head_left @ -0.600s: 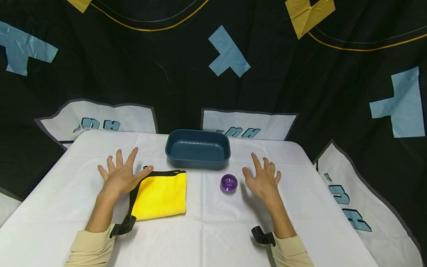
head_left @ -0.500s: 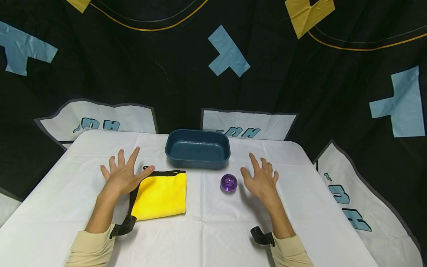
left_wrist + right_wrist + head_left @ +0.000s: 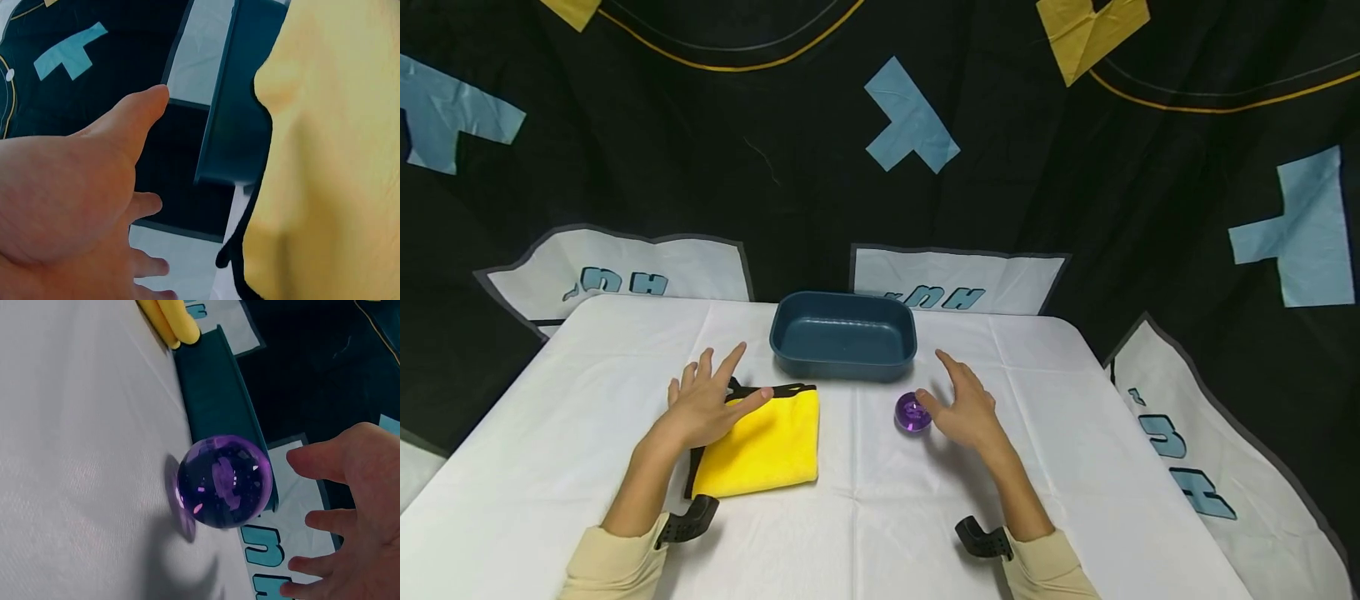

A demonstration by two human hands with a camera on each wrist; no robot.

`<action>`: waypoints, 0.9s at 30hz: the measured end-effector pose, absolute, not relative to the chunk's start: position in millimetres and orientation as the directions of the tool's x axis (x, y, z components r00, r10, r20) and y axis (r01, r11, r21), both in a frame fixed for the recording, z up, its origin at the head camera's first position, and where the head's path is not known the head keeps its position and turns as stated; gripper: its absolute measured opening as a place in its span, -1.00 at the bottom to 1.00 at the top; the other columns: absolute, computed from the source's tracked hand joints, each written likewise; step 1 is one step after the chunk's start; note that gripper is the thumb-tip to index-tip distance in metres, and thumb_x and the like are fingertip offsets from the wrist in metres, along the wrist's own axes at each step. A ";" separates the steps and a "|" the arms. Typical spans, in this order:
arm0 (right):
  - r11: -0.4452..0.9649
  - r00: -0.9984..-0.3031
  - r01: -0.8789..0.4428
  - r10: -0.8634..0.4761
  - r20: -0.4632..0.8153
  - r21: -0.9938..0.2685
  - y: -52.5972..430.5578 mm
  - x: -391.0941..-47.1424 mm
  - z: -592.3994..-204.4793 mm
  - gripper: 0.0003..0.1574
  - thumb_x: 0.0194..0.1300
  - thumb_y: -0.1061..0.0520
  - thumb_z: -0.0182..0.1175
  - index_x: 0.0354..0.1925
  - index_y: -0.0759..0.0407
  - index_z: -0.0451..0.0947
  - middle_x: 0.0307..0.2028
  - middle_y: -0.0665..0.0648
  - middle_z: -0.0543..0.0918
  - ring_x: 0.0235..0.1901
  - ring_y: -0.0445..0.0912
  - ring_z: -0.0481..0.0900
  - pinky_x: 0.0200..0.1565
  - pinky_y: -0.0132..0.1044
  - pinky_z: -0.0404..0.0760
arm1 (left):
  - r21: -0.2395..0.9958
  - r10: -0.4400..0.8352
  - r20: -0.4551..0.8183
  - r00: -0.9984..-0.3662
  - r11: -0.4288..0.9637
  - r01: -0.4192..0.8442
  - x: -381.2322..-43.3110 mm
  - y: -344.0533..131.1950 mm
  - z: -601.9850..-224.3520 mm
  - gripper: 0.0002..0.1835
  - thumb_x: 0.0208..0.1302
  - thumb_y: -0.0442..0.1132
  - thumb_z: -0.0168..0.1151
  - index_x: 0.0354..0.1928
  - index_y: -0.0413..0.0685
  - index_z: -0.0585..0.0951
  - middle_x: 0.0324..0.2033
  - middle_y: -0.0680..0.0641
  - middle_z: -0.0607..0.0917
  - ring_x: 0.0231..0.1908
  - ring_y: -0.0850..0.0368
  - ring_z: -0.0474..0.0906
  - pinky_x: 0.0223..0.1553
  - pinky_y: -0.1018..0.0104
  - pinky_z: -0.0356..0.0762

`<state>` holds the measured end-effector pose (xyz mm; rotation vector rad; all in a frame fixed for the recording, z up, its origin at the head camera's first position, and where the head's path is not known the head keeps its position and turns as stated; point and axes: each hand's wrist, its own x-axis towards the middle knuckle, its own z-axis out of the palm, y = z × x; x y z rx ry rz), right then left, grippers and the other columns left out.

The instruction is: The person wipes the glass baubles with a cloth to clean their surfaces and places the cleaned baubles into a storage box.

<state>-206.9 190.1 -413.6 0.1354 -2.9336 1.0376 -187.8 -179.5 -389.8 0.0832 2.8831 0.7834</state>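
Note:
A folded yellow cloth point(image 3: 767, 446) with black edging lies on the table's left half. My left hand point(image 3: 703, 410), fingers spread, hovers over its left side and covers part of the black edge. Right of the middle sits a clear purple ball point(image 3: 912, 414), also large in the right wrist view. My right hand point(image 3: 966, 412) is just right of the ball with its thumb tip overlapping it in the head view; in the right wrist view a gap shows between thumb and ball point(image 3: 225, 481). Both hands hold nothing.
A dark blue rectangular tub point(image 3: 844, 367) stands at the back middle of the white-covered table point(image 3: 820, 550), behind cloth and ball. Beyond the far edge hangs a black backdrop point(image 3: 760, 183) with blue and yellow patches. A black wrist mount point(image 3: 688, 521) sits on the left wrist.
My left hand has moved right and slightly down, over the cloth. My right hand has moved left, its thumb reaching the ball in the head view. Cloth, ball and tub stay put.

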 end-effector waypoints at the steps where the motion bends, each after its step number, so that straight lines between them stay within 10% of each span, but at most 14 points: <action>1: 0.761 -0.995 -0.099 -0.085 0.053 -0.642 189.3 -207.0 -413.7 -0.08 0.39 -0.16 0.19 0.58 -0.07 0.10 0.51 0.22 0.26 0.50 0.18 0.20 0.43 0.35 0.08 | 0.507 0.096 -0.136 -0.986 0.862 0.015 -187.2 -177.9 -389.3 0.09 0.31 0.44 0.07 0.62 -0.05 -0.07 0.50 -0.59 -0.17 0.43 -0.68 -0.21 0.35 -0.60 -0.36; 11: 0.700 -0.993 -0.096 -0.121 0.015 -0.708 181.6 -203.9 -415.4 -0.15 0.40 -0.09 0.22 0.54 -0.04 0.20 0.53 0.20 0.25 0.51 0.25 0.18 0.46 0.24 0.19 | 0.506 0.169 -0.173 -0.970 0.861 0.060 -177.6 -166.2 -387.9 0.14 0.31 0.41 0.13 0.54 -0.35 0.00 0.45 -0.56 0.13 0.40 -0.56 0.07 0.41 -0.51 -0.15; 27: 0.696 -0.990 -0.118 -0.134 0.034 -0.709 175.7 -200.4 -420.3 -0.24 0.34 0.02 0.27 0.45 0.08 0.35 0.38 0.34 0.46 0.35 0.37 0.40 0.33 0.30 0.37 | 0.487 0.303 -0.216 -0.928 0.857 0.166 -159.1 -147.8 -401.0 0.10 0.13 0.26 0.44 0.56 -0.13 0.18 0.50 -0.55 0.02 0.48 -0.56 -0.07 0.37 -0.58 -0.16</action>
